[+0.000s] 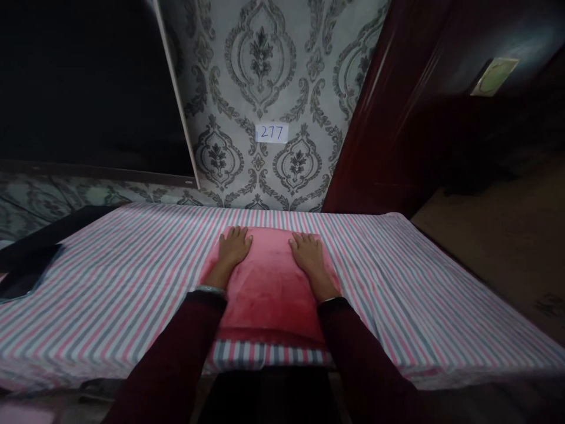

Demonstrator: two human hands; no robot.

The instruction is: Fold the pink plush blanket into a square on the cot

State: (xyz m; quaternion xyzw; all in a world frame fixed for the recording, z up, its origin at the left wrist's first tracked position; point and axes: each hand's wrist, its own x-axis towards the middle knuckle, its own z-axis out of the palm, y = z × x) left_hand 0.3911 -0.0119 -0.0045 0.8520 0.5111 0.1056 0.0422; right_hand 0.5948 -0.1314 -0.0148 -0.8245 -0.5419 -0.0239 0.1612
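Observation:
A pink-red, plush-looking folded cloth (pixel 271 288) lies flat on a striped tablecloth (pixel 145 265). My left hand (pixel 235 245) rests palm down on its far left corner, fingers stretched forward. On the far right corner lies my right hand (pixel 308 252), also flat with its fingers spread. Both hands press on top of the cloth and grip nothing. My dark sleeves cover parts of its near left and near right sides. Whether it is a blanket or a towel, I cannot tell.
Behind the table stands a patterned wall with a paper label (pixel 272 133) reading 277. A large dark screen (pixel 88 88) hangs at the left. Dark flat items (pixel 26 274) sit at the table's left side. To the right is a dark red door or panel (pixel 375 129).

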